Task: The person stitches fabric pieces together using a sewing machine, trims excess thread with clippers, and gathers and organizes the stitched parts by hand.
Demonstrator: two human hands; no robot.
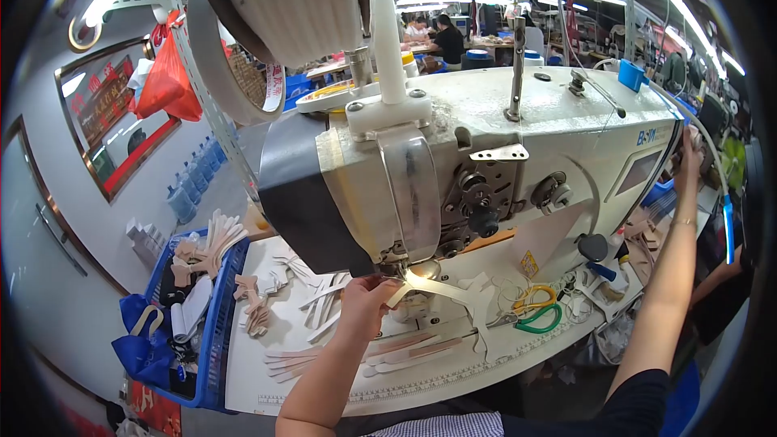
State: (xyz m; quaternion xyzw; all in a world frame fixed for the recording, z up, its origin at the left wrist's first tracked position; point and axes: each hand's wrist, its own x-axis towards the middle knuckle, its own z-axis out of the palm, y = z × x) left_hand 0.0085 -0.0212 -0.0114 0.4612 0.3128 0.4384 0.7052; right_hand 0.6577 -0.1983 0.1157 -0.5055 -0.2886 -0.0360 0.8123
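Observation:
A large white sewing machine (494,125) fills the middle of the view. My left hand (366,306) is closed, thumb and fingers pinching the end of a pale branching strap piece (445,287) under the lit needle area. The strap piece runs right across the machine bed, one branch hanging toward the front edge. At the machine's right end my right hand (690,150) is raised, its fingers closed at the handwheel, which is mostly hidden. Loose pale strips (417,350) lie in front of my left hand, and more white cut pieces (324,299) lie to its left.
A blue basket (212,340) with cut pieces and a blue bag stands left. Green-handled scissors (541,320) and a yellow ring (536,299) lie right of the strap piece. A printed ruler (405,384) follows the front table edge. Other people sit far back.

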